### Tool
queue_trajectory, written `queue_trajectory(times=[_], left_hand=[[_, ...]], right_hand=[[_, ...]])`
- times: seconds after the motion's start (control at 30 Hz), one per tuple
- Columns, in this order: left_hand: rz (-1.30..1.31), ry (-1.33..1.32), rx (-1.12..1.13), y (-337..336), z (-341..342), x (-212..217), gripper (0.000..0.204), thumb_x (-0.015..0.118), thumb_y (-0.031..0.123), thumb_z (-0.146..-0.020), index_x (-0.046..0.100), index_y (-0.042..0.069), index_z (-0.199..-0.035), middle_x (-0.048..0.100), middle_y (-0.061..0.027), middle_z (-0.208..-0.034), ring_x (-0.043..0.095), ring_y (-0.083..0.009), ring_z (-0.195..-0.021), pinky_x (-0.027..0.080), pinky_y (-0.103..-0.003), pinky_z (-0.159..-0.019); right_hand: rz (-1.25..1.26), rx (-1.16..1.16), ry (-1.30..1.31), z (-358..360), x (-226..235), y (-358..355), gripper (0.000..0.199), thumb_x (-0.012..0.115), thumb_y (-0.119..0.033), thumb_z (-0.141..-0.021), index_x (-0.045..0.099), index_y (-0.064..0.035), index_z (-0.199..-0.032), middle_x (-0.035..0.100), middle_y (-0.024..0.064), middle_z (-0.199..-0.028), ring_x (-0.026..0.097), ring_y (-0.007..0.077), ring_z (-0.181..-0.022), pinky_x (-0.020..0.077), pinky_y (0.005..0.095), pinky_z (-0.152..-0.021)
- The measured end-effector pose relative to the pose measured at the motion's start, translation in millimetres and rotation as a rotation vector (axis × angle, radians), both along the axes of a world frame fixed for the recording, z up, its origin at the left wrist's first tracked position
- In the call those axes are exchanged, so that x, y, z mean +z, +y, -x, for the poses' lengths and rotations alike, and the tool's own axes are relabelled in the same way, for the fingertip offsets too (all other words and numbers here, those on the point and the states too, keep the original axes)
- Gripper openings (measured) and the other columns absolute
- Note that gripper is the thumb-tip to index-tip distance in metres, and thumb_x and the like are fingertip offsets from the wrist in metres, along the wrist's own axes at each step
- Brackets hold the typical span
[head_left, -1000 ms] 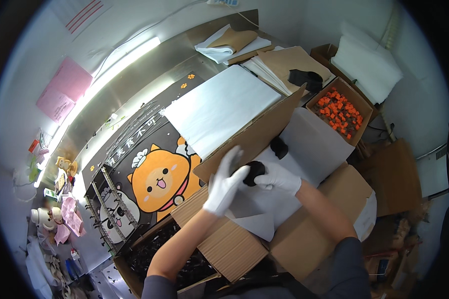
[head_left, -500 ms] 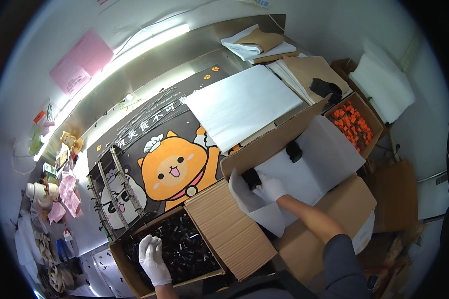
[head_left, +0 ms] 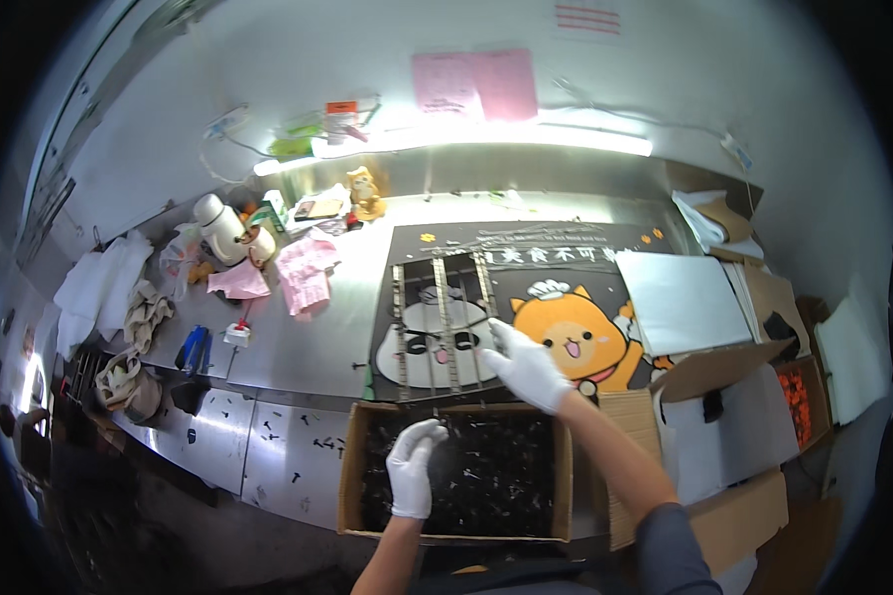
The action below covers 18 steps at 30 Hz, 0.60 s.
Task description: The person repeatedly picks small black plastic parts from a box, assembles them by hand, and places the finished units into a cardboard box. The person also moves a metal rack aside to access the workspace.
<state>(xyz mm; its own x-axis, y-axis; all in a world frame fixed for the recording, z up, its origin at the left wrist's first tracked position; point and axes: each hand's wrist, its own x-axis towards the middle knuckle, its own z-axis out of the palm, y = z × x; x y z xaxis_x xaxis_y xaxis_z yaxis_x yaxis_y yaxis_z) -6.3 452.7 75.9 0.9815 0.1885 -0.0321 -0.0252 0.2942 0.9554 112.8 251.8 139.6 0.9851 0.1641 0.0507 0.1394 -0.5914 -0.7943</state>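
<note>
Two gloved hands work over an open cardboard box (head_left: 351,466) that sits at the near edge of a steel workbench (head_left: 298,347). Its flaps stand up and it is filled with a jumble of small black parts (head_left: 496,476), too small and dark to tell one from another. The left hand (head_left: 412,468), in a white glove, reaches down into the box with fingers bent toward the heap near its far left corner; whether it has pinched a part cannot be told. The right hand (head_left: 528,365), also white-gloved, is spread fairly wide just beyond the box's far rim, fingertips at the near ends of several long thin strips (head_left: 445,322) laid side by side like rails on a dark printed mat (head_left: 556,273). The mat bears a cartoon panda and an orange cat.

To the right stand more cardboard boxes: one nearest (head_left: 734,516) is covered with white sheets (head_left: 734,426), and a smaller one (head_left: 802,397) further right holds small orange pieces. A stack of white sheets (head_left: 680,300) lies on the mat's right side. Pink papers (head_left: 306,273), a white jug (head_left: 218,226) and rags (head_left: 134,317) clutter the bench's left end.
</note>
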Motion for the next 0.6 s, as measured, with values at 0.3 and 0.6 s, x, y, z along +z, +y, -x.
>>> queue_trajectory(times=[0.3,0.6], left_hand=[[0.007,0.088,-0.190,118,-25,-14,0.038,0.052,0.015,-0.096,0.052,-0.003,-0.129,0.062,-0.0145,-0.121,0.059,-0.0214,-0.115,0.043,-0.036,-0.103],[0.401,0.066,-0.838,57,-95,-11,0.069,0.064,0.018,-0.089,0.028,0.008,-0.148,0.051,-0.0091,-0.133,0.061,-0.0154,-0.100,0.051,-0.029,-0.087]], right_hand=[[-0.748,-0.229,0.657,-20,-45,81,0.021,0.047,-0.035,-0.101,0.055,-0.0155,-0.105,0.031,-0.0104,-0.059,0.027,0.0027,-0.043,0.0211,0.0209,-0.038],[-0.388,-0.020,0.079,116,-32,79,0.032,0.052,-0.023,-0.098,0.061,0.0013,-0.117,0.067,0.0117,-0.099,0.063,0.0230,-0.092,0.0500,0.0348,-0.089]])
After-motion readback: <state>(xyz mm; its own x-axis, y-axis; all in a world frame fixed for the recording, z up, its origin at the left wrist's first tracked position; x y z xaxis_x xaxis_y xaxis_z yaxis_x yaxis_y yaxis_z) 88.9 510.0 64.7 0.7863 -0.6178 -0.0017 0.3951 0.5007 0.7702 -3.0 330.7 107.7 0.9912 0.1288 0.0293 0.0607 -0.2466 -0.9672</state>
